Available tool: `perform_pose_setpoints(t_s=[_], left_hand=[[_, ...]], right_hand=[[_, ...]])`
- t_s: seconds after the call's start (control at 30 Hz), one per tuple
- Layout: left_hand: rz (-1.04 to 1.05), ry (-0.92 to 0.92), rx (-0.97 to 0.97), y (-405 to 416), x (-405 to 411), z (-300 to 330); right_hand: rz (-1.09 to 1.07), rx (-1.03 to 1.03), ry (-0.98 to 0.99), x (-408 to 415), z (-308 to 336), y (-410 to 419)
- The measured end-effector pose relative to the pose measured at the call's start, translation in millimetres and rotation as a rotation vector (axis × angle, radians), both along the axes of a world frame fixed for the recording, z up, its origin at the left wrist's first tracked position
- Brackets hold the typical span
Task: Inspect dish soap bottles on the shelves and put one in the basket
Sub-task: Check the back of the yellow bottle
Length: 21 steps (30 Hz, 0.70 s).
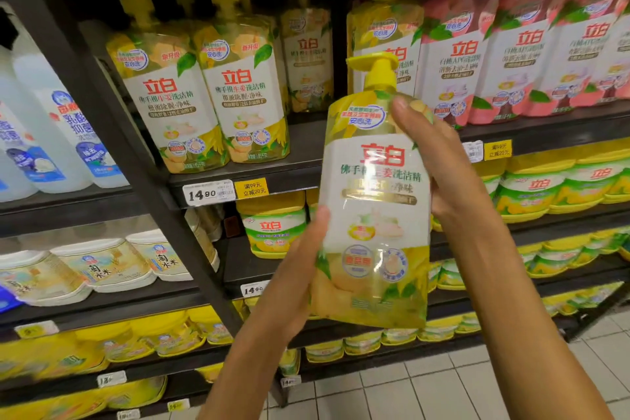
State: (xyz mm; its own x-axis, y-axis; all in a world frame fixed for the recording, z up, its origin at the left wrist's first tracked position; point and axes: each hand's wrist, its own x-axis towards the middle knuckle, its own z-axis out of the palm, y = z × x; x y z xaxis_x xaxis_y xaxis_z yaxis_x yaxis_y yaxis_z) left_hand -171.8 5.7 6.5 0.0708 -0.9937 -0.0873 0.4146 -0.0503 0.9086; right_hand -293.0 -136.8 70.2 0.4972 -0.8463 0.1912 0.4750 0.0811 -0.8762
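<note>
A yellow dish soap bottle (375,201) with a yellow pump top and a white label with red characters is held upright in front of the shelves, label facing me. My left hand (293,280) holds its lower left side, thumb on the front edge. My right hand (439,160) grips the upper right side, thumb on the shoulder near the pump. Matching yellow bottles (218,92) stand on the shelf at upper left. No basket is in view.
Pink-labelled bottles (525,54) fill the upper right shelf. White bottles (61,133) stand at far left. Lower shelves hold yellow and green tubs (559,187) and pale tubs (102,262). A 14.90 price tag (208,194) sits on the shelf edge. White tiled floor (409,385) lies below.
</note>
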Motion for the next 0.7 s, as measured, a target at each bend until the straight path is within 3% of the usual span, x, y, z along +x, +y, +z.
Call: perform_pose_setpoints(t_s=[0.2, 0.37, 0.57, 0.7], left_hand=[[0.117, 0.013, -0.055, 2.6, -12.0, -6.4], [0.120, 0.100, -0.128, 2.9, -14.7, -0.6], [0.123, 0.273, -0.035, 6.4, -23.0, -0.3], [0.113, 0.267, 0.004, 5.1, -23.0, -2.2]], right_hand=[[-0.101, -0.047, 0.164, 2.0, 6.9, 4.4], [0.035, 0.002, 0.054, -3.4, 7.5, 2.8], [-0.014, 0.045, 0.331, 9.3, -9.6, -4.9], [-0.031, 0.087, 0.364, 9.2, -13.2, -11.6]])
